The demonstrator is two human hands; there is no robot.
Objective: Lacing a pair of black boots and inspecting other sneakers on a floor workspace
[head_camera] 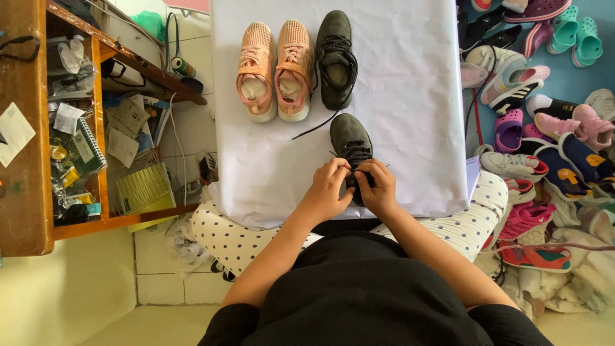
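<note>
You've got both hands, left hand (328, 187) and right hand (378, 186), on the near dark shoe (350, 144), fingers pinched on its laces mid-tie. Its mate (336, 57) sits far on the white surface (410, 96) with a lace trailing loose, right of the pink pair (275, 70), so that one looks left to do

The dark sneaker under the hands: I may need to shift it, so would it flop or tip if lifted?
The dark sneaker probably keeps its shape, sitting flat on its sole. Its laces, pinched by left hand and right hand, look floppy. Likely light.
</note>
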